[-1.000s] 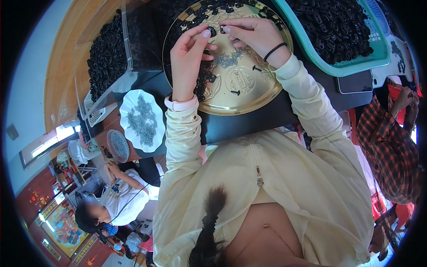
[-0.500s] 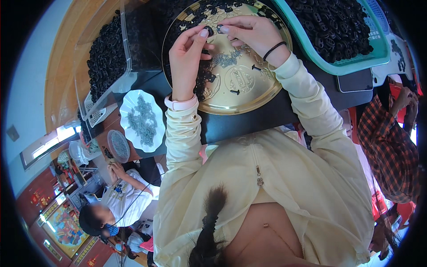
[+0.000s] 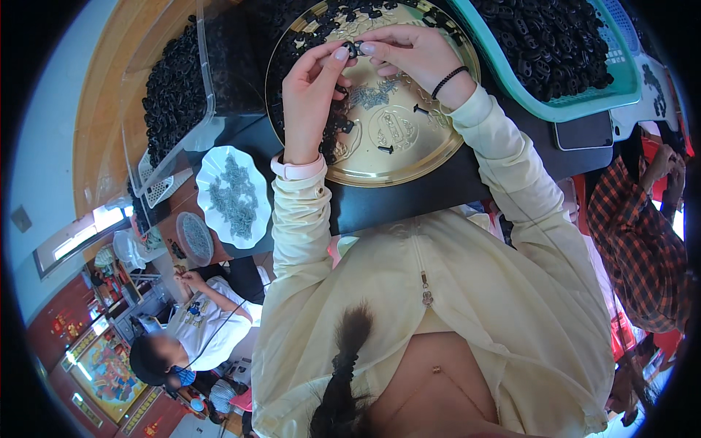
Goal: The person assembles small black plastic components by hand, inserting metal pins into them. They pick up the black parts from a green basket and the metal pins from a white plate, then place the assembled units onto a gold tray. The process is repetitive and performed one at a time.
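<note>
My left hand pinches a small black plastic cord-lock piece between thumb and fingers, over the far half of a round gold tray. Opposite it, my right hand grips a second black piece, mostly hidden by its fingertips. The two pieces meet or nearly meet. Below the hands, a little heap of thin grey springs lies on the tray, near two loose black plunger-like parts, one close to the front rim. More black pieces crowd the tray's left and far sides.
Left stands a clear plastic bin of black pieces; nearer is a white scalloped dish of grey springs. A teal basket full of black pieces and a phone are at right. Other people sit at both sides.
My left hand has moved slightly right, bringing its black piece up to the one in my right hand. The gap between them has closed. My right hand has hardly moved.
</note>
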A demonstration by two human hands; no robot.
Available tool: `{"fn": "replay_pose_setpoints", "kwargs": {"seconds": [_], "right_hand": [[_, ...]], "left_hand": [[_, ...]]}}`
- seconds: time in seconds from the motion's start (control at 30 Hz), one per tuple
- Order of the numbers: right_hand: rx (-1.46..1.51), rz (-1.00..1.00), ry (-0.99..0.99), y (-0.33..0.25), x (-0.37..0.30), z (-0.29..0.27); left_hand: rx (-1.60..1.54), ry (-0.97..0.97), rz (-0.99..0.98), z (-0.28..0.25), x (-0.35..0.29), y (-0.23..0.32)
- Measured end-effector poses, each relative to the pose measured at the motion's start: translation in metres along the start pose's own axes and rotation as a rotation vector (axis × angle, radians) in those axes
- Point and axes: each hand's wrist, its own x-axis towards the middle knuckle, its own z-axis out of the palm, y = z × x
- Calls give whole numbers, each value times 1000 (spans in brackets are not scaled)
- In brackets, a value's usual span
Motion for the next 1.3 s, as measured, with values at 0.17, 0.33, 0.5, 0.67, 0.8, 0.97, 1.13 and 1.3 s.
{"fn": "replay_pose_setpoints", "kwargs": {"seconds": [0.17,0.33,0.5,0.67,0.8,0.97,1.13,1.3], "right_hand": [[-26,-20,43,-2,-1,2],[48,-1,23,-5,-2,4],[94,-23,-11,-4,0,3],[109,-31,-24,-4,0,1],[55,-2,11,-5,-1,3],[66,6,2,-4,-1,2],[46,23,4,-2,0,2],[39,15,-12,-6,-2,2]], "left_hand": [[-8,8,-17,0,0,0],[-39,14,-11,1,-1,1],[-88,-31,-13,1,-4,4],[-112,-36,-4,0,-2,1],[-124,-30,7,0,-2,1],[-86,-36,3,-1,-2,2],[-95,-39,4,-1,-2,1],[-92,-33,21,-3,-2,0]]}}
